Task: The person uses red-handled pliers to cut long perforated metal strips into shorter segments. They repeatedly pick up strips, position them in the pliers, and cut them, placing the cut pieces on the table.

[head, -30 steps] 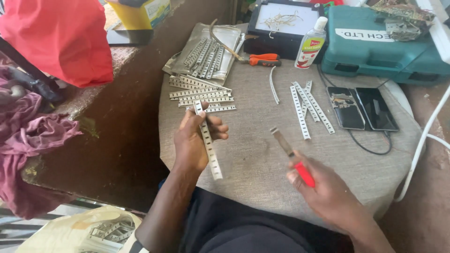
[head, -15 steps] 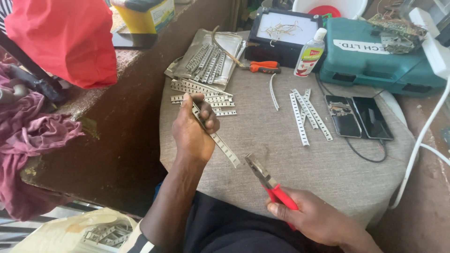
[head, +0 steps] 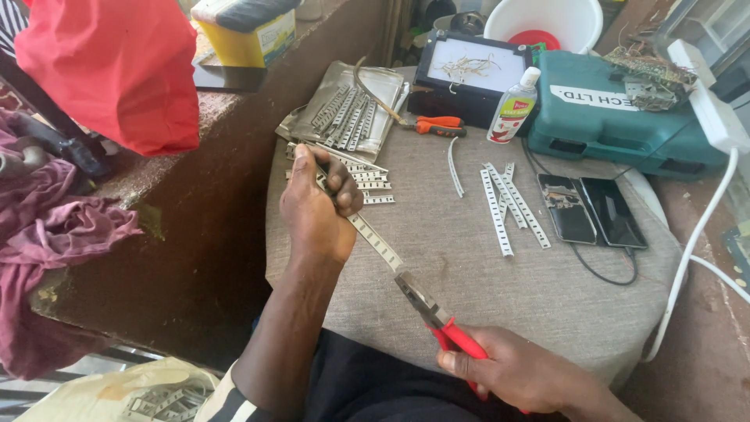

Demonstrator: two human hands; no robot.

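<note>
The metal strip sits slanted above the grey cloth of the bench, and every place below is given relative to it. Your left hand is closed in a fist around its upper part, fingers wrapped over it. Your right hand lies below and right of the strip, clenched on the red handles of the pliers. The plier tips meet the strip's lower end; whether they bite it or only touch cannot be told.

Just beyond the strip's upper end, a pile of similar strips lies flat on the cloth. Further up, a tray of strips rests at the bench edge. To the strip's right, well apart, a loose group of strips lies fanned out. Beyond those are two phones, side by side. Up and right of the strip are orange-handled cutters, a small bottle standing upright, and a green tool case.
</note>
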